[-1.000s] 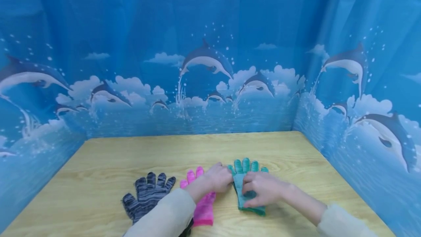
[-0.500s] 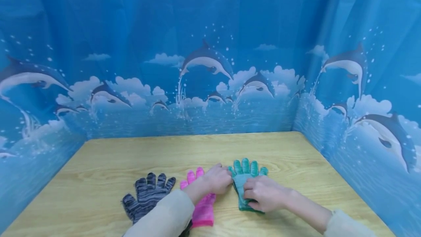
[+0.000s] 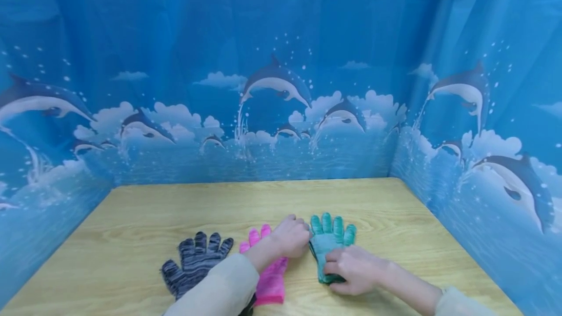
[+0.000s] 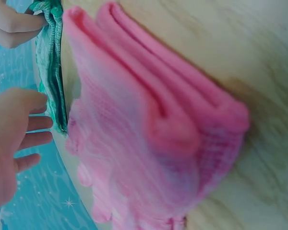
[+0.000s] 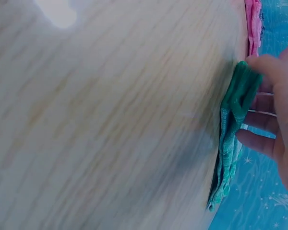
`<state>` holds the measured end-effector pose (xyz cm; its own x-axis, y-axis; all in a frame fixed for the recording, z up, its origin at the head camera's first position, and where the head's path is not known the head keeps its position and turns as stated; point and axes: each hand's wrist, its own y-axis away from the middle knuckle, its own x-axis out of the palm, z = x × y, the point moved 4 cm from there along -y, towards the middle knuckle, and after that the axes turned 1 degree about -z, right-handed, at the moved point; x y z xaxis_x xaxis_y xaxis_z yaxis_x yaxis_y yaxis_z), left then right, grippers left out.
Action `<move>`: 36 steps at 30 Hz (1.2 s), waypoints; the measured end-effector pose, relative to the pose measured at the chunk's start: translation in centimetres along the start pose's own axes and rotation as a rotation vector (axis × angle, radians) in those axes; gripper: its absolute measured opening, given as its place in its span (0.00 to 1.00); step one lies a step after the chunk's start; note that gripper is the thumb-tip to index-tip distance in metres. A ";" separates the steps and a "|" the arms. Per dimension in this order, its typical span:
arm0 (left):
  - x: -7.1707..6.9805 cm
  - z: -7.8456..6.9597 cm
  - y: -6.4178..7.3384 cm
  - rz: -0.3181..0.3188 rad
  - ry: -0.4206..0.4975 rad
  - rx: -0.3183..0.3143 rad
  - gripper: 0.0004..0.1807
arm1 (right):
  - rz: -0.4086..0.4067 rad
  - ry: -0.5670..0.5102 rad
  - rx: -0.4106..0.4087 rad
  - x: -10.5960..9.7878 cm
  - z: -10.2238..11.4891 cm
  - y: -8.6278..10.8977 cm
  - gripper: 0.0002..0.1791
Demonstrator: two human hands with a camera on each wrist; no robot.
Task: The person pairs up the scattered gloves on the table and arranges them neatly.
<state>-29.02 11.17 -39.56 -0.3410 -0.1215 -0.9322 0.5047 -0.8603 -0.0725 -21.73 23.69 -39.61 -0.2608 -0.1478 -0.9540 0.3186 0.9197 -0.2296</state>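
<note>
A green knitted glove (image 3: 326, 243), seemingly stacked in layers, lies on the table with its fingers pointing away. My right hand (image 3: 357, 268) pinches its cuff at the near right corner; the right wrist view shows the thumb against the darker green cuff (image 5: 245, 81) and the fingers over the glove's upper side. My left hand (image 3: 290, 237) touches the glove's left edge with nearly straight fingers (image 4: 38, 123); its thumb is hidden. Under the left forearm lies a pink glove (image 3: 271, 284), partly covered. Its doubled cuff (image 4: 173, 124) shows large in the left wrist view.
A dark grey striped glove (image 3: 195, 262) lies left of the pink one, partly behind the left sleeve (image 3: 219, 286). The wood-grain table (image 3: 210, 204) meets a blue dolphin-print curtain (image 3: 197, 87) at the back and sides.
My right hand has shifted slightly toward the near edge, onto the green glove's cuff, and pinches it. The glove has turned a little. My left hand has stayed nearly in place.
</note>
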 end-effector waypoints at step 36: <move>-1.9 -5.0 0.4 -0.065 -0.049 0.367 0.11 | -0.190 0.005 0.696 -0.6 -8.3 5.1 0.07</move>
<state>-24.16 13.49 -39.61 -0.4046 -0.0770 -0.9113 0.1657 -0.9861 0.0098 -27.47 31.51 -38.64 -0.3732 -0.2793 -0.8847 0.7737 0.4326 -0.4629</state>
